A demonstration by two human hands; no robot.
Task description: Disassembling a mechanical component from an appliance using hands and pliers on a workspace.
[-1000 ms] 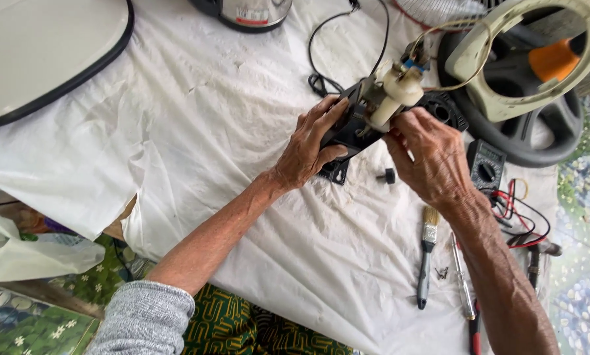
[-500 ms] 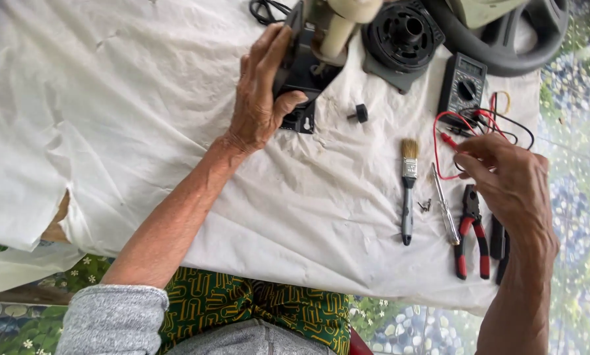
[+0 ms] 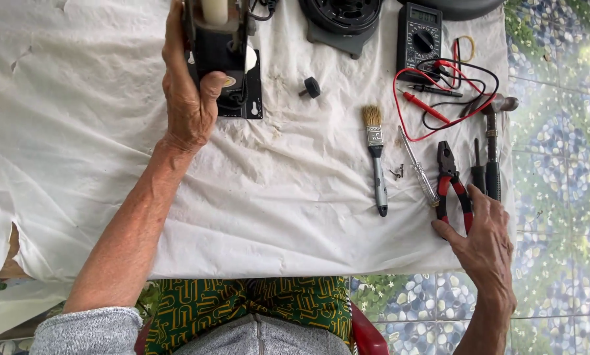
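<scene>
Left hand (image 3: 188, 98) clamps motor (image 3: 221, 59) upright; right hand (image 3: 482, 240), fingers loose, touches pliers (image 3: 454, 187). Risk: one-handed hold lets motor tip.

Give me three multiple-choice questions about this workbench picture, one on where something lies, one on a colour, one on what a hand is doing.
1. Where does the paintbrush lie?
A. Between the small black knob and the pliers
B. Left of the black motor part
C. Under the multimeter

2. What colour are the pliers' handles?
A. Yellow
B. Red and black
C. Blue

3. What is the left hand doing?
A. Lying flat on the white cloth
B. Holding the paintbrush
C. Gripping the black motor part

Answers:
1 A, the brush lies on the cloth right of the knob and left of the pliers.
2 B, both handles are red with black.
3 C, its fingers wrap around the part, while the right hand rests at the pliers' handles.
</scene>
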